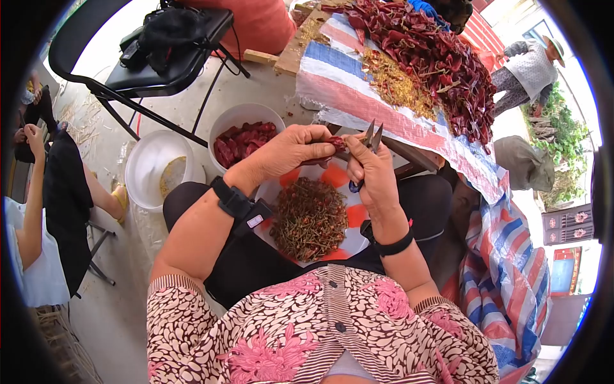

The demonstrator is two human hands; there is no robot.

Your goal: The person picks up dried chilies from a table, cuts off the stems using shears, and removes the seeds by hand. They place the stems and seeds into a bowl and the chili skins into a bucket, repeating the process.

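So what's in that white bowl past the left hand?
Red chili pieces lie piled in the white bowl. They hide its bottom; the left hand covers part of its rim.

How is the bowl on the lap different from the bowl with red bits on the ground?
The lap bowl is white with orange patches; the ground bowl is plain white. The lap bowl holds a heap of thin brownish stems; the ground bowl holds red chilli pieces. The lap bowl looks wide and shallow, the ground bowl deeper. Both are round and open on top.
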